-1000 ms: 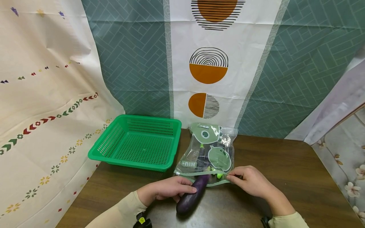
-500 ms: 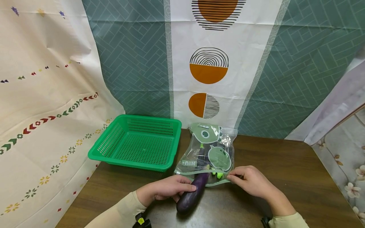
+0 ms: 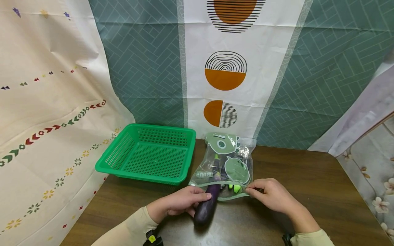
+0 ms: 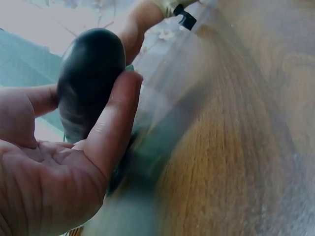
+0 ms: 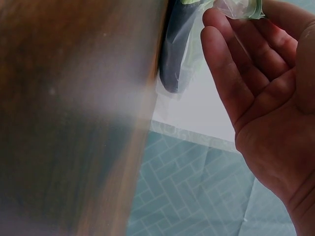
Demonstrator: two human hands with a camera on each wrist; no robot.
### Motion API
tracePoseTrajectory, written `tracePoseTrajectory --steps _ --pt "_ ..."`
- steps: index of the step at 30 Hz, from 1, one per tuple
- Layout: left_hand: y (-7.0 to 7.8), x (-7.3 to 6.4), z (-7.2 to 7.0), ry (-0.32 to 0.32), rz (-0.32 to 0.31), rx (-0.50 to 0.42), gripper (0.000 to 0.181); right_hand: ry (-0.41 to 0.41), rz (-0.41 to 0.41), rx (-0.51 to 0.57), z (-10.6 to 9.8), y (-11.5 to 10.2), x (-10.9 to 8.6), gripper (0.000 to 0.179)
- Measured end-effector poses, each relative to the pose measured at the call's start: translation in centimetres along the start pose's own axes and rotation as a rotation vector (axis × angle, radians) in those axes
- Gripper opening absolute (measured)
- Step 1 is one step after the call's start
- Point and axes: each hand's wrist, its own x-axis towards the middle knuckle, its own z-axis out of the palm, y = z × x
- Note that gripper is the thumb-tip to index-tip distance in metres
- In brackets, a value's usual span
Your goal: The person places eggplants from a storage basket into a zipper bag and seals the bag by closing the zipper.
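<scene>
A dark purple eggplant point(image 3: 207, 208) lies in the grip of my left hand point(image 3: 184, 201), its stem end inside the mouth of a clear zip bag point(image 3: 207, 172) with green cartoon prints. In the left wrist view the thumb and fingers wrap the sides of the eggplant point(image 4: 91, 73), its rounded end toward the camera. My right hand point(image 3: 271, 195) pinches the bag's green edge at the right corner. More eggplants with green stems show through the plastic; in the right wrist view one eggplant point(image 5: 174, 54) sits in the bag beside the right hand point(image 5: 266, 83).
Left of the bag stands a green plastic basket point(image 3: 184, 171) with nothing in it. Both rest on a brown wooden table point(image 3: 292, 171). Patterned cloths point(image 3: 147, 68) hang behind and to the sides.
The left hand has pushed the eggplant further into the bag and turned it more upright in the head view. The right hand has stayed at the bag's corner.
</scene>
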Motion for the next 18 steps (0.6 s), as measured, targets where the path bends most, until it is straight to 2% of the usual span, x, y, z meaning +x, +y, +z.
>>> tracePoseTrajectory --steps 13,18 --pt "-0.09 0.05 0.36 0.008 0.001 -0.066 0.041 0.001 -0.018 -0.016 0.05 0.22 0.12 0.009" --pt "-0.13 -0.01 0.45 -0.032 -0.01 -0.114 0.049 -0.002 -0.016 -0.013 0.11 0.25 0.07 0.01"
